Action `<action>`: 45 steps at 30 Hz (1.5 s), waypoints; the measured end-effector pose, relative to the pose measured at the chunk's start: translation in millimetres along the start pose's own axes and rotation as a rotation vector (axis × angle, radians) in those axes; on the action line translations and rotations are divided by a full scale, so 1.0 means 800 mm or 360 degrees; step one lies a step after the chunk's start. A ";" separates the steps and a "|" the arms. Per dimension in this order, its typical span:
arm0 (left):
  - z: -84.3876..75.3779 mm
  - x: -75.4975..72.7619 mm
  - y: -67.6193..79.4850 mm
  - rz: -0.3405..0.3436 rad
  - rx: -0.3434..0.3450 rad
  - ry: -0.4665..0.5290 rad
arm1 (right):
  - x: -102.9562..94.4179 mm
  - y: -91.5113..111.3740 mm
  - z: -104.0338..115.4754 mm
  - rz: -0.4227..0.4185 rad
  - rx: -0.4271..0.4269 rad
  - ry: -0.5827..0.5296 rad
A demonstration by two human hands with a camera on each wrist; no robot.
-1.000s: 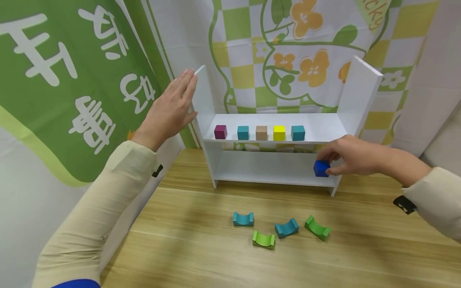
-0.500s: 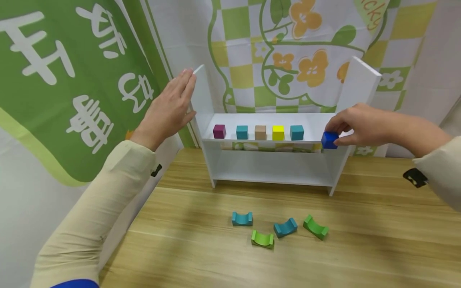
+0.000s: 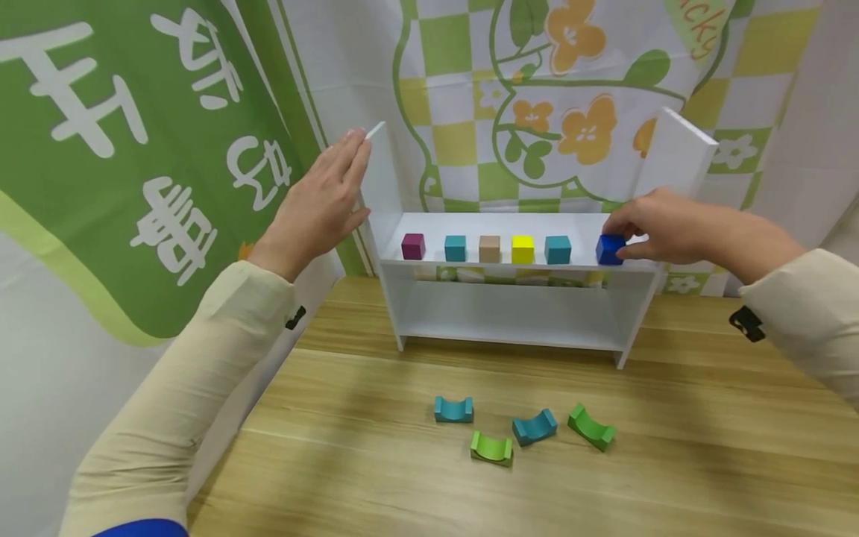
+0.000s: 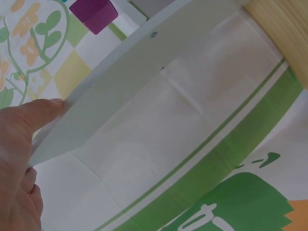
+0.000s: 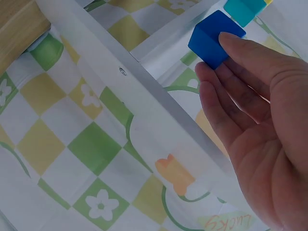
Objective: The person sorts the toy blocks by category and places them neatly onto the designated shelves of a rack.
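Four curved blocks (image 3: 492,449), teal and green, scattered on table (image 3: 537,496). Blue cube (image 3: 607,251), plain-faced, pinched by right hand (image 3: 671,227) at upper shelf's (image 3: 496,223) right end; shelf contact can't be told. Approach narrowed by right panel (image 3: 678,153), teal cube (image 3: 558,250). Left panel (image 3: 382,168) touched by left hand (image 3: 318,201), fingers straight. Patterned cloth (image 3: 456,142) hung behind.

A: Head cam exposure?
B: Bright, fairly even. Soft, blurry-edged shadows across the pale wood-grain table (image 3: 376,477); white two-tier shelf (image 3: 517,223) reads greyer on its lower level.
A: Wrist cams?
B: Both dimmer, greyer, detail slightly soft. Smooth blue cube (image 5: 211,38) reads saturated in the right one.
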State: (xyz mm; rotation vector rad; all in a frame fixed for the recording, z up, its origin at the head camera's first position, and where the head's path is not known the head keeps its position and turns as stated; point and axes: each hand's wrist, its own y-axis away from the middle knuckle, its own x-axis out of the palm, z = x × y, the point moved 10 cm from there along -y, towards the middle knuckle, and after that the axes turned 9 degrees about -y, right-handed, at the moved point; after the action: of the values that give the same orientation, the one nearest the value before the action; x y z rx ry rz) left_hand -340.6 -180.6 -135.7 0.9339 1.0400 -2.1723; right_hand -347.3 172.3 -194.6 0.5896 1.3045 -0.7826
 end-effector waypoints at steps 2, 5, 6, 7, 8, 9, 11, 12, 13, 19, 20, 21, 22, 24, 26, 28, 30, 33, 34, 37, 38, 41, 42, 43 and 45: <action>-0.001 0.000 -0.001 -0.0007 0.0001 -0.0009 | 0.001 -0.001 -0.002 0.0002 0.0003 0.0006; -0.002 -0.001 -0.002 -0.0009 -0.0001 -0.0019 | 0.003 0.000 -0.005 0.0016 0.0025 0.0006; -0.002 -0.001 -0.002 -0.0008 -0.0002 -0.0018 | 0.004 0.000 -0.006 0.0024 0.0036 0.0001; -0.002 -0.002 -0.002 -0.0007 -0.0003 -0.0019 | 0.005 0.000 -0.008 0.0031 0.0049 -0.0008; -0.002 -0.002 -0.002 -0.0006 -0.0002 -0.0020 | 0.006 0.001 -0.009 0.0034 0.0059 -0.0016; -0.002 -0.002 -0.002 -0.0006 -0.0001 -0.0022 | 0.006 0.001 -0.010 0.0035 0.0069 -0.0021; -0.003 -0.002 -0.003 -0.0003 0.0003 -0.0021 | 0.007 0.002 -0.012 0.0032 0.0074 -0.0026; -0.003 -0.002 -0.003 -0.0003 0.0004 -0.0022 | 0.007 0.002 -0.012 0.0030 0.0074 -0.0022; -0.004 -0.002 -0.003 -0.0002 0.0005 -0.0023 | 0.007 0.002 -0.012 0.0026 0.0074 -0.0014; -0.004 -0.001 -0.003 0.0010 -0.0003 -0.0022 | 0.001 0.003 -0.009 0.0008 0.0076 0.0055; -0.004 -0.001 -0.003 0.0011 -0.0004 -0.0020 | -0.003 0.003 -0.007 -0.0007 0.0071 0.0067; -0.004 -0.001 -0.003 0.0011 -0.0004 -0.0020 | -0.008 0.004 -0.006 -0.0027 0.0070 0.0077; -0.004 -0.001 -0.002 0.0012 -0.0003 -0.0018 | -0.013 0.006 -0.003 -0.0052 0.0059 0.0082; -0.003 -0.002 -0.002 0.0011 -0.0004 -0.0020 | -0.024 0.009 0.003 -0.0102 0.0034 0.0101; -0.003 -0.002 -0.001 0.0010 -0.0005 -0.0024 | -0.031 0.014 0.009 -0.0137 0.0014 0.0097; -0.002 -0.002 0.000 0.0010 -0.0006 -0.0022 | -0.035 0.019 0.016 -0.0168 -0.0021 0.0092; -0.002 -0.002 0.000 0.0012 -0.0008 -0.0011 | -0.035 0.025 0.021 -0.0188 -0.0055 0.0095; -0.001 -0.001 0.001 0.0011 -0.0009 0.0006 | -0.026 0.034 0.026 -0.0187 -0.0092 0.0083; -0.001 -0.001 0.001 0.0009 -0.0008 0.0009 | -0.020 0.036 0.027 -0.0178 -0.0101 0.0076; -0.001 0.000 0.000 -0.0002 -0.0004 0.0016 | 0.002 0.045 0.029 -0.0140 -0.0129 0.0024; -0.001 -0.001 0.000 -0.0006 -0.0002 0.0015 | 0.011 0.047 0.029 -0.0121 -0.0141 0.0005; -0.002 -0.001 -0.001 -0.0015 0.0004 0.0020 | 0.042 0.055 0.029 -0.0058 -0.0160 -0.0061; -0.002 -0.001 -0.001 -0.0015 0.0004 0.0021 | 0.054 0.058 0.029 -0.0025 -0.0157 -0.0080; -0.002 -0.001 -0.002 -0.0015 0.0005 0.0020 | 0.066 0.060 0.028 0.0005 -0.0152 -0.0106; -0.002 -0.001 -0.002 -0.0015 0.0004 0.0021 | 0.091 0.064 0.027 0.0069 -0.0150 -0.0162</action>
State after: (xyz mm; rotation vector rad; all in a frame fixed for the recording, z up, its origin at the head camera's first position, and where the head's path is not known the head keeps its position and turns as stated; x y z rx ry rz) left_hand -340.7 -178.5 -135.1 0.9473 1.0499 -2.1786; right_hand -288.1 174.8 -264.2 0.4950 1.2246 -0.7023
